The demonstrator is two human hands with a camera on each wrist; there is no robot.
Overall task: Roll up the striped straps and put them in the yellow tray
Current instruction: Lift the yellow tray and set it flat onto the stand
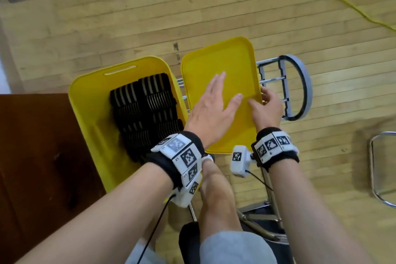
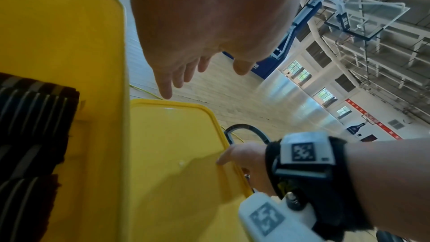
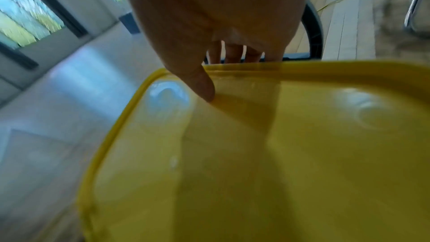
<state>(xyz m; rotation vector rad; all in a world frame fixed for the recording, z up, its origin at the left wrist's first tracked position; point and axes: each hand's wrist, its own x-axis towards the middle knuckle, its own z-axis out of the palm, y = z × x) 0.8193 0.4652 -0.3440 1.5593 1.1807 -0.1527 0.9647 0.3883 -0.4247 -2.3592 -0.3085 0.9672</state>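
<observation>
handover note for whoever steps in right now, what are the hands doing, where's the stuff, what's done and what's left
Left hand: open, fingers straight, over the flat yellow tray; contact unclear.
Right hand: grips that tray's right rim, thumb on top, fingers under.
Rolled striped straps: packed in rows in the deep yellow bin on the left.
Done: those straps are rolled and stowed.
Left: no loose straps in view; the flat tray holds nothing.

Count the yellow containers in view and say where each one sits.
2. The deep yellow bin sits on the left, packed with rolled striped straps. The shallow yellow tray lies to its right; the right hand grips its right edge, and the left hand hovers above it.
</observation>
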